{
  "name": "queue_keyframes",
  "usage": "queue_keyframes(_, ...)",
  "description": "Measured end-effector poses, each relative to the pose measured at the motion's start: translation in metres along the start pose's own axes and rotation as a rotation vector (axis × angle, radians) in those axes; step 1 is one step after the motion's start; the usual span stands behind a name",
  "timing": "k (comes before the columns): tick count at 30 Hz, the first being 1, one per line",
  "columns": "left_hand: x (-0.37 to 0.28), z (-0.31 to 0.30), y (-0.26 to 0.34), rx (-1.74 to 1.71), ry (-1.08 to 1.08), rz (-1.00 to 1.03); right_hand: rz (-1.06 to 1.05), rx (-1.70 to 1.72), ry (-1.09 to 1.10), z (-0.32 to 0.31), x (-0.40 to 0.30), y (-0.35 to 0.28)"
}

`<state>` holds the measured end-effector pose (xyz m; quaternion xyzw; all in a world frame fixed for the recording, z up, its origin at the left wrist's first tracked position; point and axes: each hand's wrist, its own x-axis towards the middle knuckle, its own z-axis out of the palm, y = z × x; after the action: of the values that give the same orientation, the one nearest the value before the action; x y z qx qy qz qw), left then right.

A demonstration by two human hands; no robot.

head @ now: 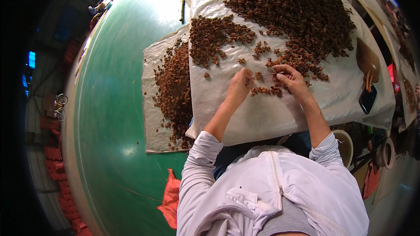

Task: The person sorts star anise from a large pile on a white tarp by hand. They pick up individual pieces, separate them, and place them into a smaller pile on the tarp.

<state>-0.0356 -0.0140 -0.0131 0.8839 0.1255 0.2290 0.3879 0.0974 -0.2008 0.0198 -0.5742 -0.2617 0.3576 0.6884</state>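
Observation:
Both of my hands are over a table covered in pale plastic sheeting (259, 118). My left hand (240, 83) has its fingertips drawn together beside a single star anise pod (258, 76); whether anything is pinched in them cannot be made out. Between the thumb and forefinger of my right hand (293, 81) is a brown star anise (275, 73), partly hidden. A short row of star anise (266, 90) lies just below and between the hands. Beyond them rises a large dark heap of star anise (288, 3), with a smaller, flatter pile (210, 37) at the left edge.
More star anise (175, 88) covers a sheet on the green floor (111, 105) to the left. A brown scoop (367, 57) and a dark phone (367, 100) rest at the table's right. A round container (343, 146) stands below the right edge; an orange-red sack (170, 200) lies at lower left.

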Motion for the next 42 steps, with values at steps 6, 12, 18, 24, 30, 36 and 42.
queue_keyframes(6, -0.01, 0.0, 0.043, -0.147, 0.015, -0.115, -0.045, -0.181, -0.007, 0.039, -0.012, 0.009)
queue_keyframes(12, -0.023, -0.005, 0.025, 0.054, 0.14, -0.119, -0.097, -0.16, -0.104, 0.054, -0.037, -0.01)
queue_keyframes(18, -0.06, -0.013, 0.067, -0.403, -0.583, -0.155, -0.143, -0.468, 0.238, 0.016, -0.014, -0.033)
queue_keyframes(24, -0.048, 0.02, 0.06, -0.881, -0.051, -0.413, -0.202, -0.639, -0.061, 0.036, -0.048, -0.005)
queue_keyframes(30, -0.055, 0.012, 0.083, 0.009, 0.014, 0.268, -0.309, -0.809, 0.058, 0.044, -0.073, 0.002)
queue_keyframes(36, -0.079, 0.008, 0.124, 0.064, -0.321, 0.528, -0.207, -1.178, 0.472, -0.004, -0.055, 0.004)
queue_keyframes(42, -0.066, 0.048, 0.101, 0.086, -0.289, 0.082, -0.424, -1.33, 0.367, -0.033, -0.04, 0.009)
